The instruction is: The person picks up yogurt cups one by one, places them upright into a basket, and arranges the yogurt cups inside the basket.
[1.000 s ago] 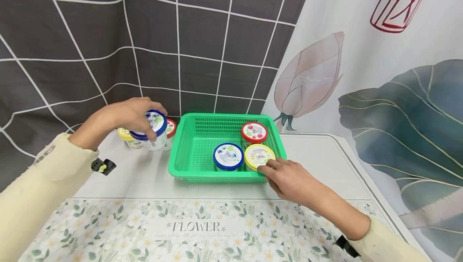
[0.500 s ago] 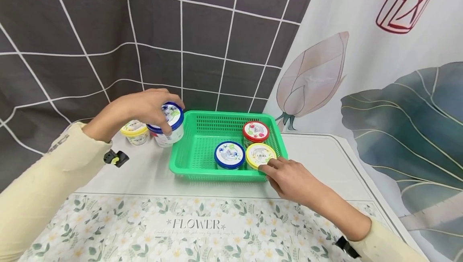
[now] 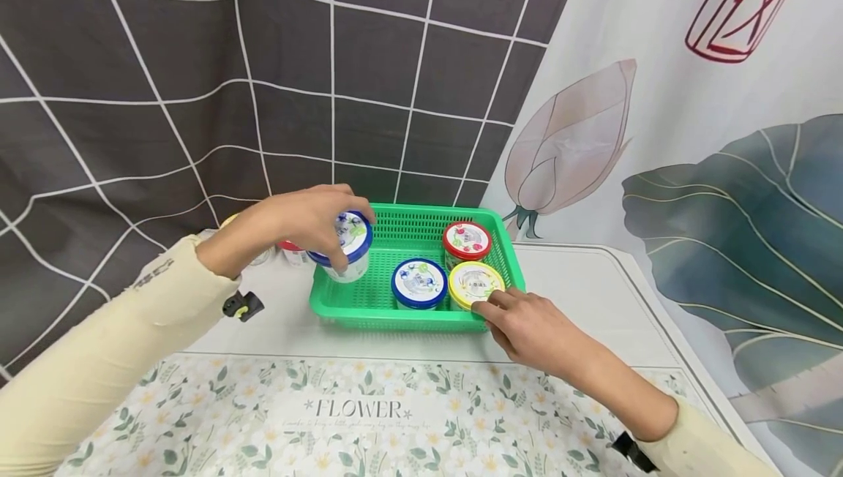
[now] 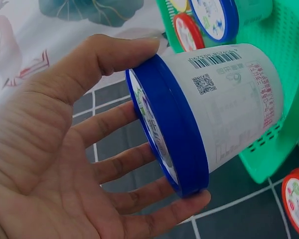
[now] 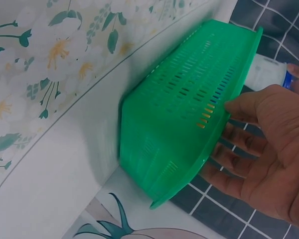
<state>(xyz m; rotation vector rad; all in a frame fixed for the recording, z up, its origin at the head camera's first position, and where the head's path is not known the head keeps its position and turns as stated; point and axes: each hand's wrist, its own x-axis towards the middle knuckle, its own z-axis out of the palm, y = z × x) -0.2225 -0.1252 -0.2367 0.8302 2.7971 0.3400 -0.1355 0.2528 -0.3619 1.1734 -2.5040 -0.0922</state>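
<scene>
My left hand [image 3: 296,222] grips a tub with a blue lid [image 3: 354,234] from above, thumb and fingers around the lid's edge. In the left wrist view the tub's white side [image 4: 224,94] shows a barcode. It hangs over the left part of the green basket [image 3: 395,318]. Inside the basket, toward the right, sit another blue-lidded tub [image 3: 418,284], a yellow-lidded tub [image 3: 474,283] and a red-lidded tub [image 3: 467,240]. My right hand [image 3: 527,327] pinches the basket's front right rim; the right wrist view shows its thumb outside and fingers behind the rim.
Left of the basket, a red-lidded tub [image 3: 294,252] and a yellow-lidded tub [image 3: 230,219] stand partly hidden behind my left arm. A dark grid-patterned cloth [image 3: 375,67] hangs at the back. A floral mat [image 3: 369,418] covers the table's front.
My left hand has carried the blue-lidded tub rightward, from beside the basket to over its left part. The right hand has stayed at the rim.
</scene>
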